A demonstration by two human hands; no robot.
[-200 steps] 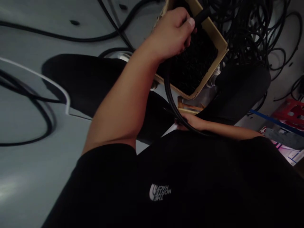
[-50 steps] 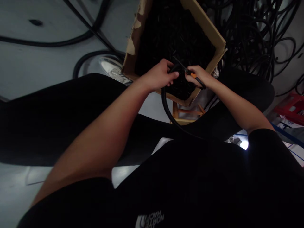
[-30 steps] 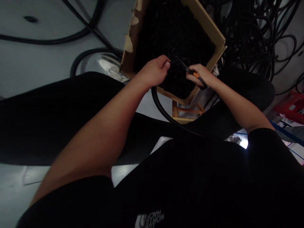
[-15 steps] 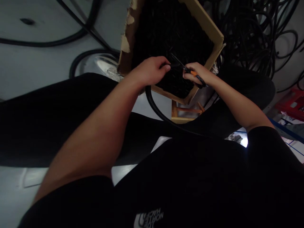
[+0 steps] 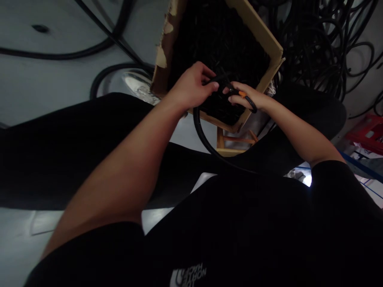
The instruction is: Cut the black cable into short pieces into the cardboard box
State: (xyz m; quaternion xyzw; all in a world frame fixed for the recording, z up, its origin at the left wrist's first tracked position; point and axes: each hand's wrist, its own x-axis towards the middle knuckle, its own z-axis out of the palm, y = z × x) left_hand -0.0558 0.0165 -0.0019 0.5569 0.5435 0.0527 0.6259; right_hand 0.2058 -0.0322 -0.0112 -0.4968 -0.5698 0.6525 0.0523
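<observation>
My left hand (image 5: 194, 87) is closed around a black ribbed hose (image 5: 203, 137), whose end points right over the box. From beneath that hand the hose curves down across my lap toward my body. In my right hand (image 5: 247, 93) is a pair of scissors (image 5: 242, 94) with black and orange handles. The dark blades are at the hose end, close to my left fingertips; whether they touch it is hard to see in the dim light. Both hands are above a cardboard box (image 5: 273, 44) holding many short black pieces.
A large tangle of black hoses (image 5: 317, 44) lies right of the box. More hose (image 5: 74, 54) runs along the floor at left, beside a shoe (image 5: 139, 83). A wooden stool (image 5: 230, 151) stands below the box, and a red crate (image 5: 368, 133) is at far right.
My left hand has moved slightly right with the hose, closer to my right hand. The scissor blades, seen spread earlier, now lie nearer the hose end.
</observation>
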